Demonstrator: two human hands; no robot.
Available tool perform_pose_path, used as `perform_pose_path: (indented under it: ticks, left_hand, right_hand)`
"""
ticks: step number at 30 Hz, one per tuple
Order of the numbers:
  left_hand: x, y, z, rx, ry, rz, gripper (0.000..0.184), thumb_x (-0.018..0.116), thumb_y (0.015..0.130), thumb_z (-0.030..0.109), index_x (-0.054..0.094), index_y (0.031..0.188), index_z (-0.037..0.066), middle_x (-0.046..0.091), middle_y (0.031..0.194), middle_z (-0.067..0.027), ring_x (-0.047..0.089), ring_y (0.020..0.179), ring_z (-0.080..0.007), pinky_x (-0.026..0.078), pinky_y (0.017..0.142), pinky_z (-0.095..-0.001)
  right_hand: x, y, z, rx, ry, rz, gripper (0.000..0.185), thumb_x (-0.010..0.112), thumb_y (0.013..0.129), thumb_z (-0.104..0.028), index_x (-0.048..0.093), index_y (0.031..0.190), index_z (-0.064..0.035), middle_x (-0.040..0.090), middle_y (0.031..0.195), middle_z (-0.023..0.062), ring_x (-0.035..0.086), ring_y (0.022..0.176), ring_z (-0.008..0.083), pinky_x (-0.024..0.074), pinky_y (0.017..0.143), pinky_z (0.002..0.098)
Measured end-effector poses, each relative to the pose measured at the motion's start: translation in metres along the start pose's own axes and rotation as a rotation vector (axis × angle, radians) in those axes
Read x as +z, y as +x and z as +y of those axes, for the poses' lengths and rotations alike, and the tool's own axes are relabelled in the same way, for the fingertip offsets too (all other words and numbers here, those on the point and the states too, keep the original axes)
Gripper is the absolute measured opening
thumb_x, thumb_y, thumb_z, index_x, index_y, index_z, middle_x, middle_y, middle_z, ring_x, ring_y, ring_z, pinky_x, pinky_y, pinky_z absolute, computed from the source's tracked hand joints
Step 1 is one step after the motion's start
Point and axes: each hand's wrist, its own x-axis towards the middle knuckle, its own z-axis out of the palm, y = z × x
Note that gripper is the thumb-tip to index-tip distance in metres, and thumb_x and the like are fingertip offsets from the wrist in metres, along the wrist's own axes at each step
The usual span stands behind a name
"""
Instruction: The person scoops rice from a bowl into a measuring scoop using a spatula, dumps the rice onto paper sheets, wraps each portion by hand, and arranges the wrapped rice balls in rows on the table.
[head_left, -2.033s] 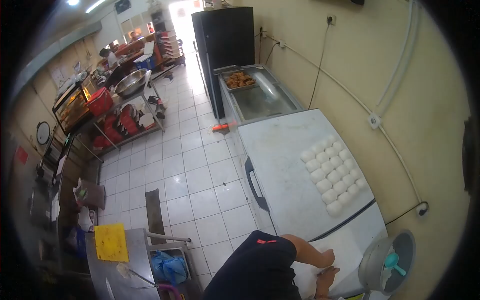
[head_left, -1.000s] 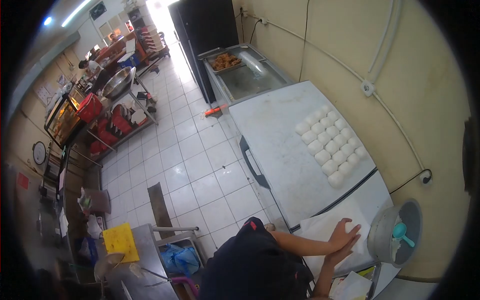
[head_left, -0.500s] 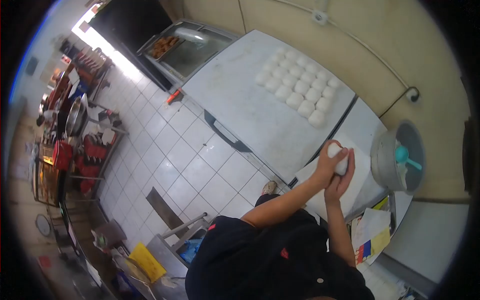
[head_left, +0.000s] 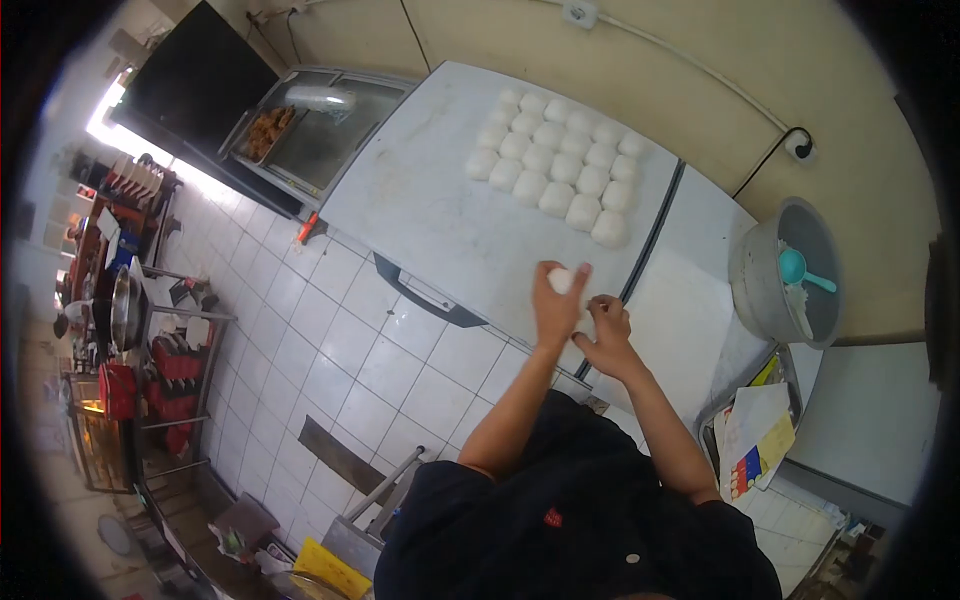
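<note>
"Where is the dough ball (head_left: 561, 281) as you bend over the white lid (head_left: 400, 190)?"

"In your left hand (head_left: 560, 298), its thumb and fingers closed around the sides, a pale crown showing between them. Whether the underside touches the lid, your fingers hide."

"And your right hand (head_left: 604, 335)?"

"Just beside the left, toward the dark seam (head_left: 655, 230), thumb standing apart from loosely bent fingers. Nothing shows in its grasp."

"How does the ball lie from the finished-looking rows?"

"The block of dough balls (head_left: 563, 168) sits straight ahead of you, on the far side of the same lid. Its nearest corner ball (head_left: 610, 229) lies ahead and slightly right of the one you hold, with a bare strip of lid between. Your left hand is the nearer to that corner; your right trails closer to your body."

"Does the held ball have a long axis?"

"None that can be told; what shows looks roundish, and your grip covers the rest."

"What frames you on the right?"

"Past the seam, a white sheet (head_left: 680, 310) lies flat, and beyond it a grey pot (head_left: 757, 290) tilts open with a turquoise scoop (head_left: 793, 267) inside."
</note>
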Motion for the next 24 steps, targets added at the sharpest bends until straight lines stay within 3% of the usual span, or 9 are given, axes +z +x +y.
perform_pose_path:
  ticks: [2,6,8,14,17,20,21,22,24]
  left_hand:
    - [-0.015,0.051,-0.034,0.226,0.164,0.209,0.044,0.074,0.097,0.039,0.060,0.100,-0.003,0.065,0.095,-0.0195,0.064,0.089,-0.0307,0.050,0.084,-0.0412]
    - [-0.067,0.181,-0.071,0.191,0.300,0.375,0.051,0.050,0.108,0.043,0.056,0.107,-0.008,0.065,0.100,-0.0335,0.063,0.096,-0.0507,0.048,0.090,-0.0545]
    - [-0.086,0.239,-0.073,0.157,0.439,0.402,0.049,0.043,0.110,0.038,0.051,0.110,-0.010,0.065,0.103,-0.0377,0.063,0.099,-0.0544,0.047,0.089,-0.0576]
    - [-0.080,0.329,-0.064,0.126,0.680,0.374,0.040,0.043,0.109,0.033,0.048,0.110,-0.007,0.069,0.101,-0.0327,0.068,0.096,-0.0481,0.053,0.086,-0.0559]
    - [-0.066,0.346,-0.086,0.172,0.949,0.464,0.038,0.044,0.109,0.033,0.054,0.113,-0.003,0.073,0.099,-0.0248,0.072,0.092,-0.0399,0.055,0.079,-0.0543]
    - [-0.060,0.372,-0.126,0.170,1.418,0.726,0.046,0.045,0.107,0.036,0.063,0.124,-0.002,0.075,0.095,-0.0180,0.073,0.090,-0.0361,0.055,0.076,-0.0567]
    - [-0.062,0.413,-0.191,0.345,1.754,1.038,0.053,0.046,0.106,0.040,0.062,0.128,-0.005,0.074,0.092,-0.0200,0.072,0.089,-0.0385,0.055,0.078,-0.0603]
    - [-0.067,0.398,-0.166,0.244,1.554,0.771,0.058,0.043,0.106,0.045,0.062,0.129,-0.005,0.073,0.097,-0.0214,0.072,0.092,-0.0407,0.056,0.073,-0.0605]
    - [-0.073,0.400,-0.152,0.146,1.601,0.649,0.058,0.047,0.104,0.051,0.065,0.126,0.001,0.070,0.116,-0.0181,0.069,0.101,-0.0399,0.057,0.068,-0.0565]
  right_hand:
    - [-0.007,0.001,-0.011,0.040,0.007,-0.059,0.069,0.073,0.086,-0.022,0.047,0.149,-0.0081,0.040,0.142,0.0233,0.042,0.129,0.0425,0.0354,0.111,0.0520]
    - [-0.013,-0.024,0.020,0.052,0.143,0.116,0.056,0.070,0.095,-0.019,0.051,0.148,-0.0113,0.040,0.141,0.0235,0.043,0.133,0.0411,0.0342,0.115,0.0494]
    - [-0.014,-0.046,0.055,0.149,0.131,0.197,0.051,0.066,0.099,-0.014,0.051,0.147,-0.0087,0.043,0.140,0.0248,0.043,0.135,0.0407,0.0341,0.117,0.0481]
    - [-0.032,-0.106,0.118,0.336,-0.164,0.321,0.048,0.060,0.103,-0.022,0.050,0.144,0.0011,0.040,0.152,0.0288,0.040,0.142,0.0458,0.0351,0.117,0.0516]
    - [-0.024,-0.128,0.139,0.373,-0.290,0.222,0.061,0.057,0.102,-0.025,0.039,0.155,-0.0015,0.031,0.163,0.0293,0.030,0.151,0.0485,0.0271,0.118,0.0640]
    - [-0.008,-0.132,0.146,0.451,-0.378,0.162,0.074,0.059,0.099,-0.026,0.028,0.162,-0.0031,0.022,0.168,0.0269,0.023,0.155,0.0466,0.0218,0.119,0.0697]
    - [-0.008,-0.130,0.146,0.464,-0.390,0.170,0.075,0.060,0.099,-0.027,0.028,0.162,-0.0026,0.022,0.169,0.0263,0.023,0.155,0.0464,0.0226,0.119,0.0690]
    - [-0.011,-0.129,0.144,0.488,-0.401,0.181,0.076,0.061,0.098,-0.027,0.028,0.162,-0.0021,0.022,0.169,0.0258,0.023,0.155,0.0462,0.0235,0.119,0.0682]
    - [-0.025,-0.127,0.134,0.503,-0.385,0.148,0.078,0.061,0.098,-0.028,0.026,0.163,-0.0032,0.019,0.170,0.0243,0.022,0.155,0.0465,0.0250,0.118,0.0679]
